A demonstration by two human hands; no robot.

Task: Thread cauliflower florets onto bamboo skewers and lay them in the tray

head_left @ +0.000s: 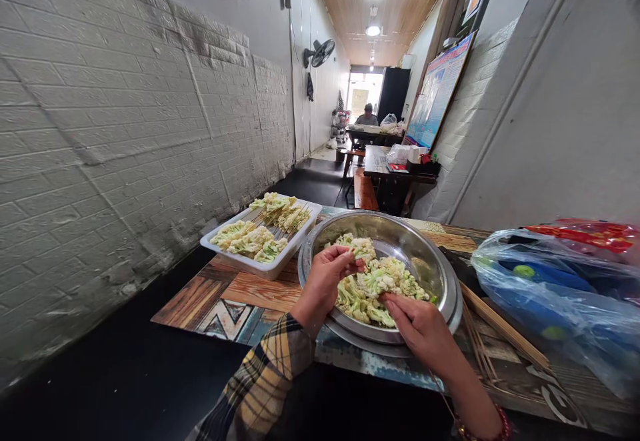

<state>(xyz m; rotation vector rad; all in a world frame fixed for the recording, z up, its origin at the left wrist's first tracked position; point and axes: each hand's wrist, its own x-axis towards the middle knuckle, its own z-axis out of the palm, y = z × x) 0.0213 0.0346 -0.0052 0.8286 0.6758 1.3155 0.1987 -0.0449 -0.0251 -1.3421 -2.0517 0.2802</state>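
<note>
A wide steel bowl (440, 254) holds many pale green and white cauliflower florets (383, 277). Over its left side, my left hand (327, 281) is closed in a pinch, with a small piece of cauliflower (351, 253) at the fingertips. My right hand (423, 327) is closed at the bowl's near right rim, its fingertips against the florets. A thin bamboo skewer (443, 391) runs out from under that palm toward the wrist; its front end is hidden. Left of the bowl, a white plastic tray (270, 267) carries skewered cauliflower (250, 237).
On the right of the patterned table (200, 301) lie loose bamboo skewers (505, 327) and a clear plastic bag (555, 294) with blue and green contents. A brick-patterned wall (125, 127) runs along the left. Farther back, a person (367, 117) sits behind another table (375, 161).
</note>
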